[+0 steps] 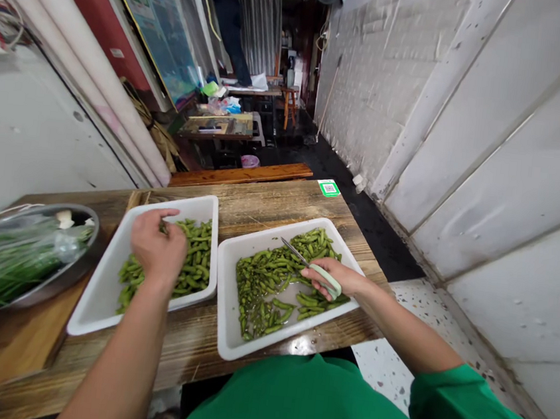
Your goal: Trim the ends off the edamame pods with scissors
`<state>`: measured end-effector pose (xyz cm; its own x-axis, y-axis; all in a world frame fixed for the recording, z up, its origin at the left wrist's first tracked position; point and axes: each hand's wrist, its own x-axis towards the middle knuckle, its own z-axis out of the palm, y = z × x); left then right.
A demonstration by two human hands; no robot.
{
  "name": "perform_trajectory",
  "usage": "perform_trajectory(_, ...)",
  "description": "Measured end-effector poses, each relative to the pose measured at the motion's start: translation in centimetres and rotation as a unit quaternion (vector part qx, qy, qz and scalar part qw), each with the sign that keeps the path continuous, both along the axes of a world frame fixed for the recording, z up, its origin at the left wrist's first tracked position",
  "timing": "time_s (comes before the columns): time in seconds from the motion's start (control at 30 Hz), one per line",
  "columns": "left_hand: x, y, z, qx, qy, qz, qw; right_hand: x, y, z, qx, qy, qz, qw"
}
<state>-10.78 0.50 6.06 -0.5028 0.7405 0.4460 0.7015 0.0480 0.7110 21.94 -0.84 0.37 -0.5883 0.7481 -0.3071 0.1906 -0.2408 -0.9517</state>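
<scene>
Green scissors (325, 281) are in my right hand (333, 275), their metal blades pointing up and left. That hand is over the right white tray (237, 352), which holds green soybean pods (279, 266) in a little water. Above the left white tray (94, 310) hovers my left hand (156, 243), with thumb and index finger apart. Its other fingers are curled and partly hidden; I see no pod clearly held. More soybean pods (197, 257) lie in the left tray below this hand.
At the far left, a metal bowl (90, 236) holds bagged green stalks (9, 261) beside a wooden board (30, 343). Both trays stand on a wooden table (255, 207), with a green code card (329, 188) near its far corner. A bench (243, 176) is behind, a white wall (507, 140) at right.
</scene>
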Motion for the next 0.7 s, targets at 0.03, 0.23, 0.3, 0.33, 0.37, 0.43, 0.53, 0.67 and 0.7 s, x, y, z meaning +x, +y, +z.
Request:
perform_trajectory(0.03, -1.0, -0.1, 0.1, -0.027, 0.07, 0.002, 0.997, 0.0, -0.1, 0.1, 0.001, 0.0, 0.001, 1.0)
perform_trajectory(0.23, 3.0, -0.6, -2.0, -0.064, 0.225, -0.165, 0.958, -0.1, 0.0, -0.1, 0.011, -0.006, 0.0, 1.0)
perform_trajectory(0.3, 6.4, -0.5, -3.5, -0.114, 0.22, -0.275, 0.929, -0.1, 0.0, -0.1, 0.008, -0.01, 0.0, 1.0)
perform_trajectory(0.33, 7.8, -0.4, -4.2, -0.148, 0.234, -0.308, 0.91, -0.1, 0.0, -0.1, 0.007, -0.013, -0.003, 1.0)
perform_trajectory(0.37, 9.0, -0.2, -4.9, -0.182, 0.256, -0.333, 0.889, -0.1, 0.0, 0.0, 0.006, -0.015, -0.007, 1.0)
perform_trajectory(0.43, 10.6, 0.1, -6.1, -0.228, 0.291, -0.336, 0.866, -0.1, 0.0, 0.1, 0.004, -0.021, -0.01, 1.0)
perform_trajectory(0.53, 11.0, 0.7, -6.9, -0.263, 0.298, -0.332, 0.856, -0.1, -0.1, 0.4, 0.002, -0.023, -0.007, 1.0)
perform_trajectory(0.67, 10.1, 1.1, -6.9, -0.276, 0.166, -0.336, 0.885, -0.2, -0.1, 0.6, 0.002, -0.025, -0.005, 1.0)
perform_trajectory(0.7, 9.8, 1.1, -6.9, -0.271, 0.107, -0.337, 0.895, -0.2, -0.1, 0.7, 0.0, -0.027, -0.005, 1.0)
